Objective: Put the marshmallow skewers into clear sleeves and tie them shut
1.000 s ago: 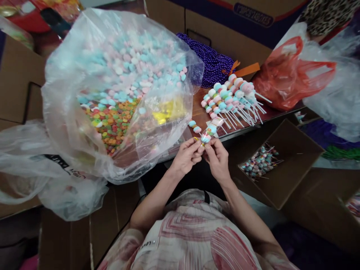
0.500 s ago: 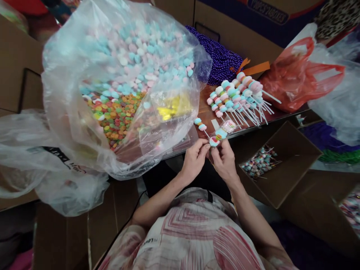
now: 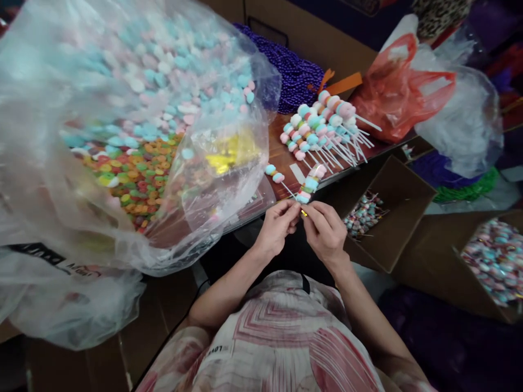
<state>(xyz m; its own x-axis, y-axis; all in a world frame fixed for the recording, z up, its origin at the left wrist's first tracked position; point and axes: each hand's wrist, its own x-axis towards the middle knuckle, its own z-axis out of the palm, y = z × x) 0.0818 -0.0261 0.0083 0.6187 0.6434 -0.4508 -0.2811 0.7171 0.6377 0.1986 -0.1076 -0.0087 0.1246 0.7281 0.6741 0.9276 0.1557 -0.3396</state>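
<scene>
A wrapped marshmallow-and-gummy candy skewer (image 3: 309,184) in clear film stands tilted above my fingertips at the table's edge. My left hand (image 3: 278,224) is closed in a pinch at the skewer's lower end; the stick itself is hidden by fingers. My right hand (image 3: 327,230) pinches a short gold twist tie (image 3: 303,213) just below the candy. Beyond my left fingers lies a short candy skewer (image 3: 274,174) on the table, its stick pointing toward that hand. Behind, several finished-looking marshmallow skewers (image 3: 321,130) lie in a pile with white sticks toward me.
A large clear bag (image 3: 261,109) of marshmallows and gummy rings fills the left. Purple bead strings (image 3: 294,79) and a red plastic bag (image 3: 392,103) lie at the back. At right, cardboard boxes (image 3: 408,201) hold wrapped skewers. The table edge (image 3: 253,215) runs diagonally.
The view has shifted, showing more of the right-hand box. The wrapped skewer has turned from leaning right to more upright, and the gold tie shows again between my hands.
</scene>
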